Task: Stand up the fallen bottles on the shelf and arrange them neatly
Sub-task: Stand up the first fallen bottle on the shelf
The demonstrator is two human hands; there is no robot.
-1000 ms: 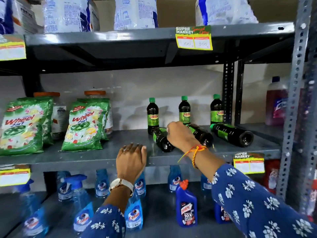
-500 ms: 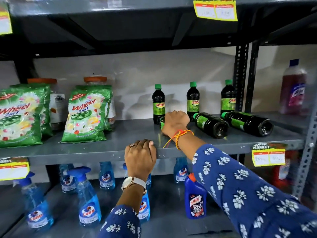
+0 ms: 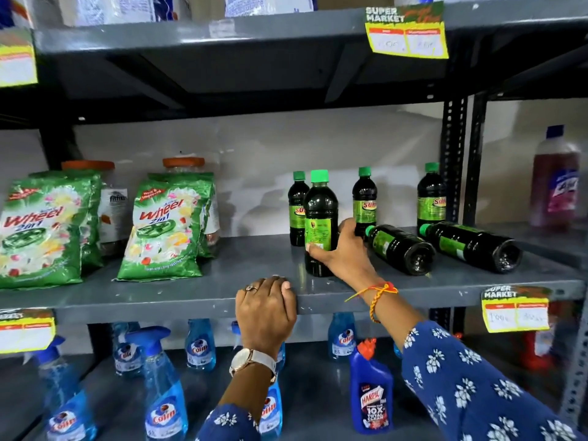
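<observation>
My right hand (image 3: 345, 254) grips a dark bottle with a green cap (image 3: 319, 218), which stands upright on the grey middle shelf (image 3: 254, 268). Three like bottles stand behind it: one at the left (image 3: 296, 205), one in the middle (image 3: 364, 198), one at the right (image 3: 430, 195). Two more lie on their sides to the right, a nearer one (image 3: 401, 248) and a farther one (image 3: 474, 246), bases toward me. My left hand (image 3: 267, 308) is closed over the shelf's front edge.
Green detergent packets (image 3: 165, 227) and orange-lidded jars (image 3: 183, 163) fill the shelf's left half. Blue spray bottles (image 3: 164, 389) and a blue cleaner bottle (image 3: 370, 389) stand on the shelf below. A metal upright (image 3: 453, 160) rises at the right, with a pink bottle (image 3: 555, 179) beyond it.
The bottle that lay under my right hand now stands upright in its grip. The view has moved closer and tilted up. My left hand stays on the shelf edge.
</observation>
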